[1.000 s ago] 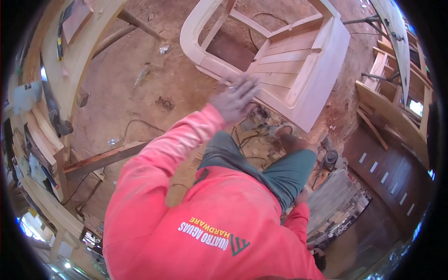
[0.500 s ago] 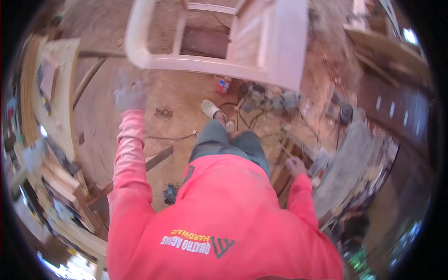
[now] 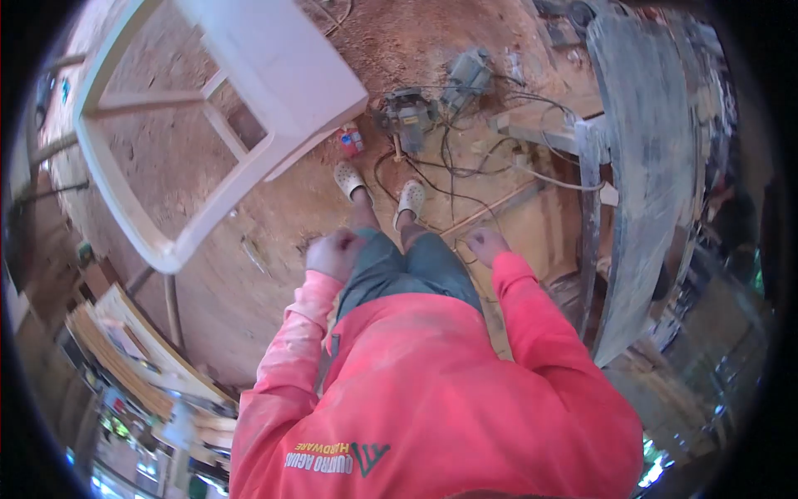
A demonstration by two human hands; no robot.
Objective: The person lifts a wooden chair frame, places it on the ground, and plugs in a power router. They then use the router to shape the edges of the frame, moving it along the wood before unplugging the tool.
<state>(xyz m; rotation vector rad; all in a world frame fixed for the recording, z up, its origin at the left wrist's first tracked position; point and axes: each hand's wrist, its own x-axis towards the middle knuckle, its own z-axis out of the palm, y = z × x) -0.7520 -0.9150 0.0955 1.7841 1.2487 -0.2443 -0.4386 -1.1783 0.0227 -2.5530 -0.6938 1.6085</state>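
Note:
My left hand (image 3: pixel 334 254) is in front of my left thigh, its fingers curled, with whatever may be in them too small to tell. On the other side, my right hand (image 3: pixel 486 246) is also curled, just off my right thigh over the floor; its contents cannot be made out. A pale wooden frame with a solid panel (image 3: pixel 278 62) stands at the upper left, apart from both hands.
Power tools (image 3: pixel 407 121) with tangled cords lie on the dirt floor ahead, beside a red container (image 3: pixel 351 140). A dusty grey board (image 3: pixel 640 166) runs along the right. Stacked planks (image 3: pixel 125 358) are at the lower left.
My left hand has come back from the far left towards my body, and my right hand has moved forward and inward. The view has turned right, so the frame appears further left.

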